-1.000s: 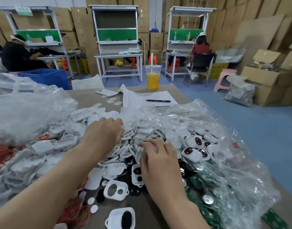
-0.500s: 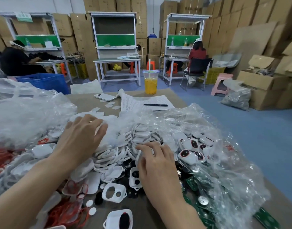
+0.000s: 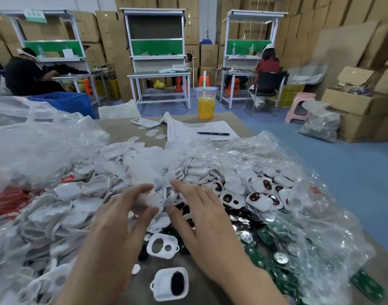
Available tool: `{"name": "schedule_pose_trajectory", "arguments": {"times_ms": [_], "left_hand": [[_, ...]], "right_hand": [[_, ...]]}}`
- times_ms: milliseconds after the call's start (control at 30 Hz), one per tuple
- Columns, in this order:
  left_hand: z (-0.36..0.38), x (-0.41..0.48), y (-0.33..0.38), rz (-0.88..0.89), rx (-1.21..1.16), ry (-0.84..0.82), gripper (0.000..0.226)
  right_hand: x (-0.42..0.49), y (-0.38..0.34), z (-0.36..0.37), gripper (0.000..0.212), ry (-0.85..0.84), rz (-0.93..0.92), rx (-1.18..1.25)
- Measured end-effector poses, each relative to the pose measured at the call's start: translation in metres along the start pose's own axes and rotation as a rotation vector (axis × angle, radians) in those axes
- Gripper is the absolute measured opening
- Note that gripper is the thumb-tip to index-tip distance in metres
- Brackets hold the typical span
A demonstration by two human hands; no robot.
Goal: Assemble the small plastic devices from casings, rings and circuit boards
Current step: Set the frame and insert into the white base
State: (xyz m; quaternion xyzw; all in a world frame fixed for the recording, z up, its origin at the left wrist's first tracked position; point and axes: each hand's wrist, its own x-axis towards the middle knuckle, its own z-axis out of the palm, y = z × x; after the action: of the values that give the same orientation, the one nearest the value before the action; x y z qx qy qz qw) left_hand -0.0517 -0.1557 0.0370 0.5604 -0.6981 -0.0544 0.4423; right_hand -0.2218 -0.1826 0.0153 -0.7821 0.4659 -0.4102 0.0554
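Observation:
A heap of white plastic casings and rings [image 3: 83, 201] covers the table in front of me. My left hand [image 3: 120, 225] hovers over the pile's near middle, blurred, fingers spread and holding nothing. My right hand [image 3: 204, 225] is beside it with straight spread fingers over black and white parts. A white casing with two holes [image 3: 162, 245] lies between my wrists, and a white casing with a dark insert [image 3: 170, 282] lies nearer me. Green circuit boards [image 3: 274, 267] lie at the right under clear plastic. Finished-looking white casings with dark red lenses [image 3: 261, 198] sit right of my right hand.
Clear plastic bags [image 3: 303, 194] drape over the piles on both sides. Red rings [image 3: 8, 199] lie at the far left. Farther back on the table are a phone [image 3: 145, 123], a paper with a pen [image 3: 213, 133] and a cup of orange drink [image 3: 205, 104]. People sit at workbenches behind.
My left hand has drawn back from the far pile toward me and to the right, beside my right hand. My right hand has lifted slightly with fingers spread.

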Motion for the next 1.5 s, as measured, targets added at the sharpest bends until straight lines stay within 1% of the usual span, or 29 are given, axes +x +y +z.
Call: {"name": "schedule_pose_trajectory", "arguments": {"times_ms": [67, 133, 200, 300, 433, 533, 700, 800, 900, 1100, 1233, 1500], "left_hand": [[0.005, -0.009, -0.002, -0.037, -0.051, -0.024, 0.053], [0.010, -0.014, -0.006, -0.074, -0.074, -0.057, 0.065], [0.012, -0.016, -0.009, -0.084, -0.091, -0.063, 0.068], [0.012, -0.015, -0.012, -0.101, -0.130, -0.064, 0.062], [0.010, -0.014, -0.014, -0.073, -0.146, -0.052, 0.047], [0.009, -0.015, -0.013, -0.065, -0.155, -0.073, 0.047], [0.010, -0.015, -0.013, -0.133, -0.281, -0.084, 0.052], [0.008, -0.014, -0.014, -0.197, -0.371, -0.081, 0.049], [0.006, -0.014, -0.013, -0.235, -0.430, -0.069, 0.046], [0.003, -0.014, -0.008, -0.324, -0.579, -0.081, 0.026], [0.002, -0.014, -0.007, -0.376, -0.637, -0.092, 0.013], [0.001, -0.013, -0.009, -0.425, -0.617, -0.113, 0.015]], "right_hand": [[-0.001, -0.001, 0.002, 0.040, -0.038, -0.011, 0.080], [-0.003, -0.001, 0.003, 0.027, -0.030, -0.021, 0.163], [-0.003, -0.001, 0.003, 0.016, -0.030, 0.024, 0.262], [-0.001, -0.002, 0.001, 0.015, -0.052, 0.122, 0.414], [-0.001, -0.006, 0.001, 0.021, -0.123, 0.151, 0.515], [-0.001, -0.009, 0.002, 0.012, -0.177, 0.190, 0.575], [-0.002, -0.007, 0.000, 0.008, -0.180, 0.301, 0.718], [-0.002, -0.006, 0.000, 0.007, -0.147, 0.354, 0.749], [-0.001, -0.006, 0.000, 0.006, -0.139, 0.364, 0.752], [-0.002, -0.003, 0.001, 0.005, -0.134, 0.368, 0.733], [-0.002, 0.000, 0.002, 0.006, -0.128, 0.370, 0.706], [-0.003, 0.003, 0.003, 0.010, -0.129, 0.358, 0.651]]}}
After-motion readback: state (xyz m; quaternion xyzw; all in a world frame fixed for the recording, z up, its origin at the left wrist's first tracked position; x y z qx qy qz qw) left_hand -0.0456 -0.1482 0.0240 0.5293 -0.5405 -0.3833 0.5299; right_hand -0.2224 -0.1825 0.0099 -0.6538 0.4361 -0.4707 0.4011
